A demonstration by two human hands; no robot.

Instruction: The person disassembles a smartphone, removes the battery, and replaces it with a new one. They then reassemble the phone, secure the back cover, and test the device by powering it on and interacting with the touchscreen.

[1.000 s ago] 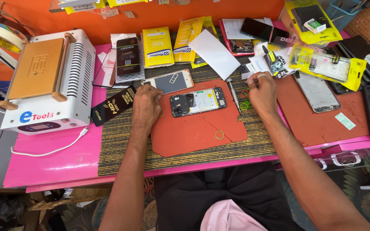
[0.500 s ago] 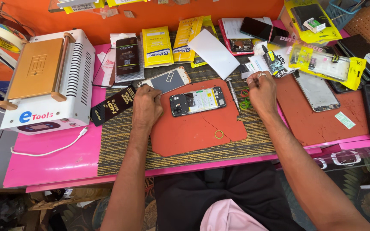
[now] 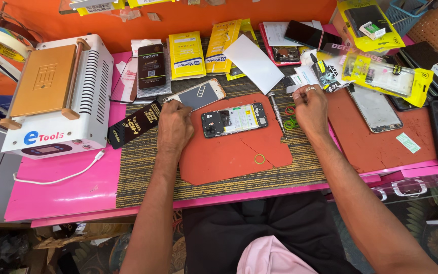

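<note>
An opened phone (image 3: 234, 119) with its insides exposed lies flat on a red-brown work mat (image 3: 229, 157). My left hand (image 3: 175, 127) rests on the mat's left edge, fingers curled onto the near corner of a loose phone panel (image 3: 201, 95) lying just behind the opened phone. My right hand (image 3: 310, 104) sits right of the phone with a ring on one finger. Its fingertips are pinched together, and nothing shows between them. A thin screwdriver (image 3: 276, 109) lies between the phone and my right hand.
A white heating machine (image 3: 59, 96) with a cable (image 3: 62, 177) stands at the left on the pink table (image 3: 62, 195). Yellow parts packets (image 3: 187, 53), a black box (image 3: 134, 124), phones and a second red mat (image 3: 381, 147) crowd the back and right. A small ring (image 3: 259, 159) lies on the mat.
The loose phone panel has turned slightly under my left fingers, its far end swinging back. My right hand has stayed in place.
</note>
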